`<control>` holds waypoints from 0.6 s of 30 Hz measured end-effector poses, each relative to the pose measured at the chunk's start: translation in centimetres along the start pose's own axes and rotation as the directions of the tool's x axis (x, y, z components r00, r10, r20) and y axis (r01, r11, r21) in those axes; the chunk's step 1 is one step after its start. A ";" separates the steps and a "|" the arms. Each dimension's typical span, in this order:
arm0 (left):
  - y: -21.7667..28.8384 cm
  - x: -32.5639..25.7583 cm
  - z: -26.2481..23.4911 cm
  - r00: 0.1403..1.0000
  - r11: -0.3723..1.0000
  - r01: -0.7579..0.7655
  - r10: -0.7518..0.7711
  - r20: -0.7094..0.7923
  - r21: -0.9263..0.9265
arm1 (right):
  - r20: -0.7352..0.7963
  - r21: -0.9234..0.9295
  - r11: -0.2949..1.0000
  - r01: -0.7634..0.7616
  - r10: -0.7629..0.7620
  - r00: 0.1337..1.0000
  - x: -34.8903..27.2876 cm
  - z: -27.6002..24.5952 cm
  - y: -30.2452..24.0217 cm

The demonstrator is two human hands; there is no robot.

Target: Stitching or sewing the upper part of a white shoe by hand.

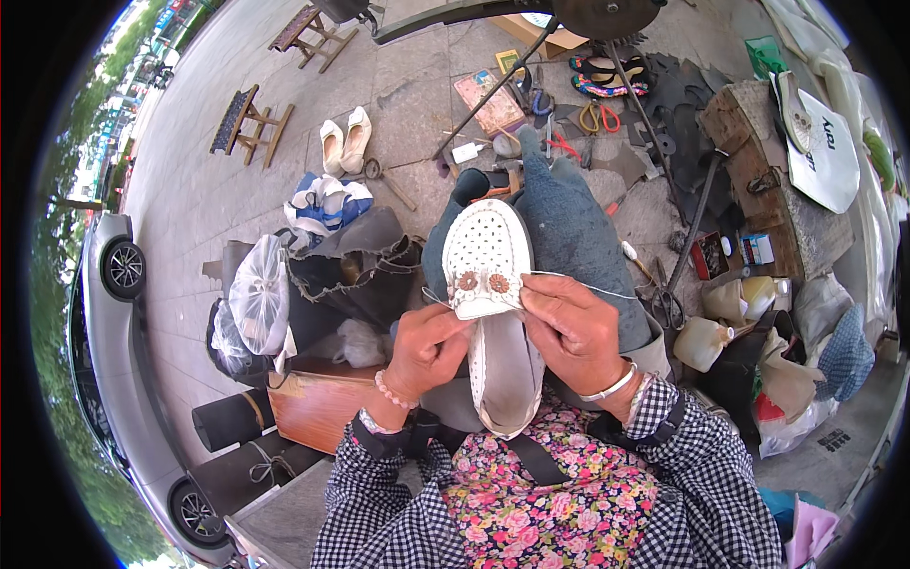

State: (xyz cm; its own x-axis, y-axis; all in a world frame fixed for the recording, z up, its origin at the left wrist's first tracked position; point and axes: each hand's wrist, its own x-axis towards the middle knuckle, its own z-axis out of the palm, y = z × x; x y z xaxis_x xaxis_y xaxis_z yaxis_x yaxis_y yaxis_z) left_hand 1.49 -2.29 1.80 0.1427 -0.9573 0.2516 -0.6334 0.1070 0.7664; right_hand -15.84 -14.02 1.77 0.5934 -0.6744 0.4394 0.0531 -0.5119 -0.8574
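Observation:
A white loafer-like shoe (489, 248) with punched holes and two reddish-brown flower ornaments is held over my lap, toe pointing away. My left hand (427, 347) is closed in a pinch at the left edge of its upper. On the opposite edge my right hand (574, 327) pinches the shoe beside the flowers. A thin white thread (592, 287) runs out from my right fingers, and another bit shows above the left ones. The shoe's opening and grey insole (504, 365) face me. My fingertips partly hide what they grip.
Dark blue cloth (578, 223) covers my legs. A wooden box (791, 204) stands to the right, with bottles (702, 343) and scissors (666, 308) nearby. Left are bags (261, 299), a wooden board (318, 410) and cream shoes (346, 142). A machine arm (455, 21) hangs ahead; a car (142, 379) is parked left.

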 end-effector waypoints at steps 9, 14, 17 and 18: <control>0.7 0.2 -0.2 1.000 0.999 0.021 -0.022 0.019 0.032 | -0.026 0.030 0.998 -0.059 0.060 0.998 0.0 0.1 0.2; 1.1 0.4 -0.3 0.999 0.997 0.038 -0.040 0.026 0.060 | -0.053 -0.005 0.998 -0.067 0.066 0.996 0.2 0.5 0.7; 1.6 0.6 -0.3 0.997 0.990 0.053 -0.059 0.044 0.130 | -0.068 0.084 0.980 -0.182 0.188 0.980 0.5 0.4 -0.2; 2.0 0.7 -0.5 0.998 0.990 0.055 -0.060 0.034 0.127 | -0.082 0.113 0.973 -0.200 0.210 0.974 0.5 0.5 0.1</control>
State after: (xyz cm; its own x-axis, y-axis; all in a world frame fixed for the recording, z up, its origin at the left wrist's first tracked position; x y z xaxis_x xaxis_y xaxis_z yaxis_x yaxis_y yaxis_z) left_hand 0.72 -2.65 3.83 0.1547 -0.9705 0.1851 -0.7160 0.0190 0.6979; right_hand -15.13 -14.07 1.78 0.5230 -0.8083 0.2705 0.0236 -0.3035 -0.9525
